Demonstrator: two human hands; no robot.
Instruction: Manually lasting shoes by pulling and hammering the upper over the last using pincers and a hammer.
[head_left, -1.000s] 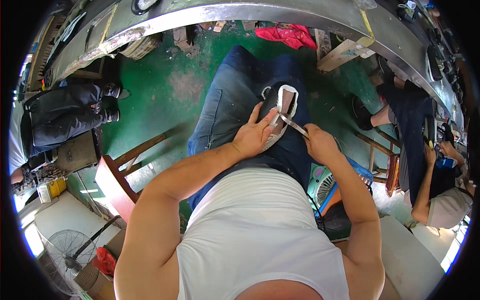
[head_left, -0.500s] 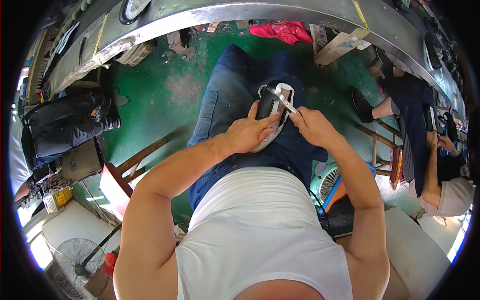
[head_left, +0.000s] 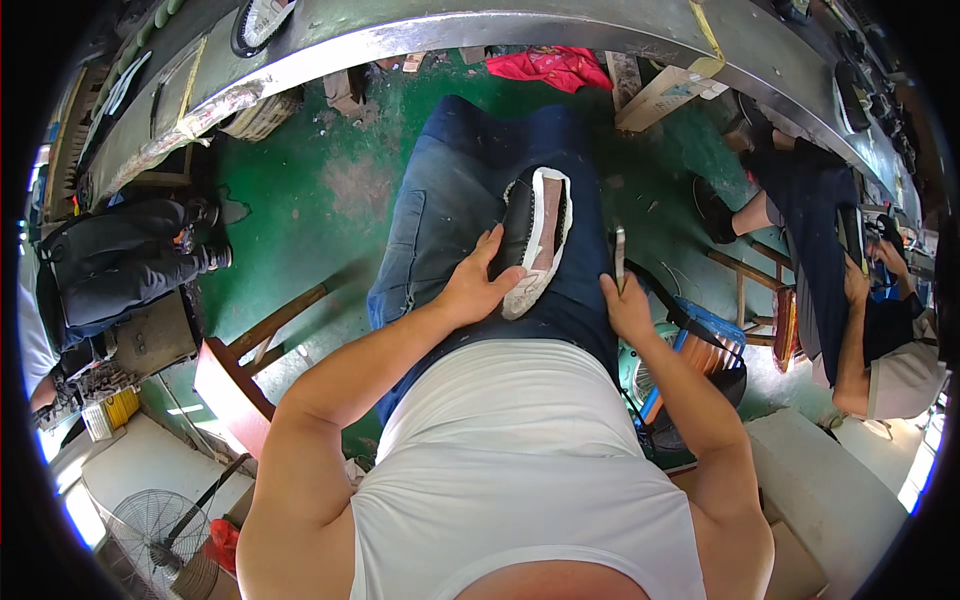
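Note:
On my lap, over blue trousers (head_left: pixel 415 225), lies a shoe (head_left: pixel 548 235) with its underside up. A white edge rims its brownish bottom, and its dark side faces left. My left hand (head_left: pixel 480 285) holds the near end, thumb on the pale tip and fingers along the dark side. Off to the right of the shoe, beside my thigh, my right hand (head_left: pixel 630 308) is closed around a slim silver hand tool (head_left: pixel 620 248) that points away from me. The tool's exact kind cannot be made out.
A metal-edged bench (head_left: pixel 450 42) curves across the far side. Right of me are a green fan (head_left: pixel 638 378) and a blue-framed stool (head_left: pixel 680 365). A wooden chair (head_left: pixel 235 370) stands left. People sit at both sides; one on the right holds a dark shoe (head_left: pixel 851 235).
My right hand has drawn the tool off the shoe, to the right and toward me. My left hand has shifted to the near end, and the shoe's bottom now shows more fully.

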